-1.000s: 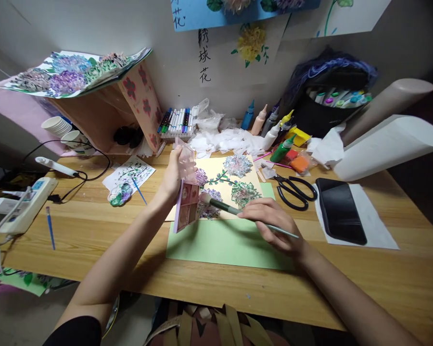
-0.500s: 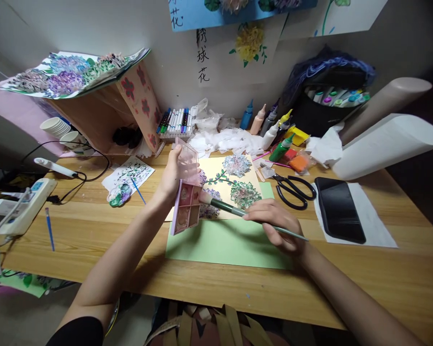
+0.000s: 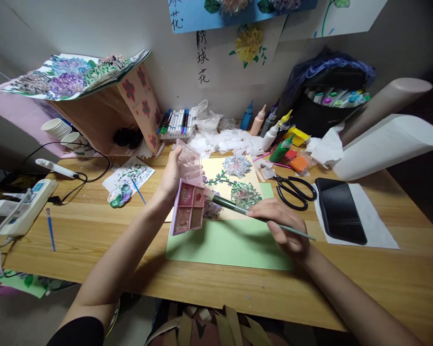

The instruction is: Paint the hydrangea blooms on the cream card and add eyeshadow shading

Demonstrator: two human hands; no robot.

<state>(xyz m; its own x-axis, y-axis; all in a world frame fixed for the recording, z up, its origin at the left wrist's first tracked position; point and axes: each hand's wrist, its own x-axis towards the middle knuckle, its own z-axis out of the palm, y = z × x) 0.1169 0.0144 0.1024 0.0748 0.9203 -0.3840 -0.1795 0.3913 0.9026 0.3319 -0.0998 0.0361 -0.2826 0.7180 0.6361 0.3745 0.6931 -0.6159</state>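
Note:
My left hand [image 3: 171, 174] is closed round an opened makeup palette [image 3: 188, 207], its clear lid raised and its pink and brown pans tilted toward me. In my right hand [image 3: 283, 221] is a makeup brush [image 3: 231, 205] with a green handle, held between thumb and fingers. The brush's soft tip is at the palette's right edge, by the upper pan; whether it touches I cannot tell. Behind and beneath them lies a cream sheet [image 3: 216, 163] bearing textured flower heads [image 3: 246, 194] and a painted stem. It overlaps a light green sheet [image 3: 227, 245].
Black-handled scissors [image 3: 294, 190] and a phone [image 3: 340, 210] on white paper lie to the right. Paint bottles [image 3: 247, 115], crumpled tissue [image 3: 227, 141] and markers [image 3: 175, 121] line the back. At left are a paint-stained paper [image 3: 142, 173], a blue brush [image 3: 50, 229] and a power strip [image 3: 25, 209].
The brush and my right hand have shifted slightly right, away from the pans. The palette has turned a little, showing its pans more fully.

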